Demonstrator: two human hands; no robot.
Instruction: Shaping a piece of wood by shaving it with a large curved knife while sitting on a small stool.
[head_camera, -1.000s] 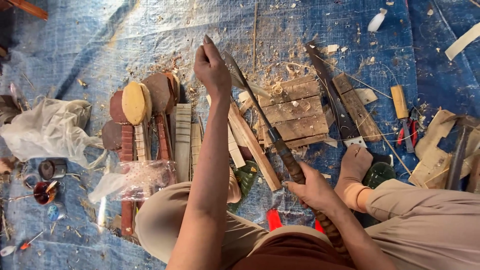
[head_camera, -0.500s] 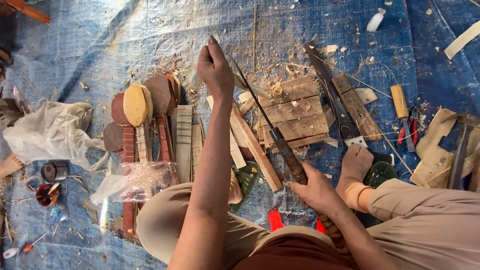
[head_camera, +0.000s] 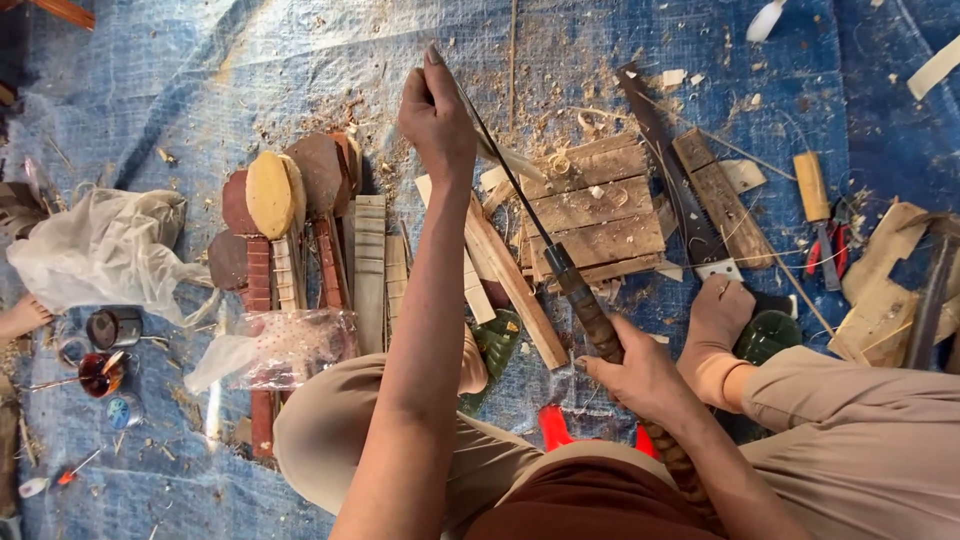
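Underneath everything lies a blue tarp (head_camera: 180, 80) scattered with wood shavings, and the person sits on it with knees apart. Ahead of the knees sits a small slatted wooden board (head_camera: 600, 205), with a flat wooden strip (head_camera: 510, 275) leaning across its left edge. To the left of that, a row of unfinished wooden toy guitars (head_camera: 290, 230) lies side by side, with a crumpled white plastic bag (head_camera: 95, 250) further left. A saw (head_camera: 675, 185) lies just right of the board. The long knife (head_camera: 520, 195) slants over the board: the right hand (head_camera: 640, 375) is closed round its wrapped handle, while the left hand (head_camera: 435, 115), raised at the far end, pinches the blade's tip between fingers and thumb. A yellow-handled tool (head_camera: 812, 190) rests well to the right
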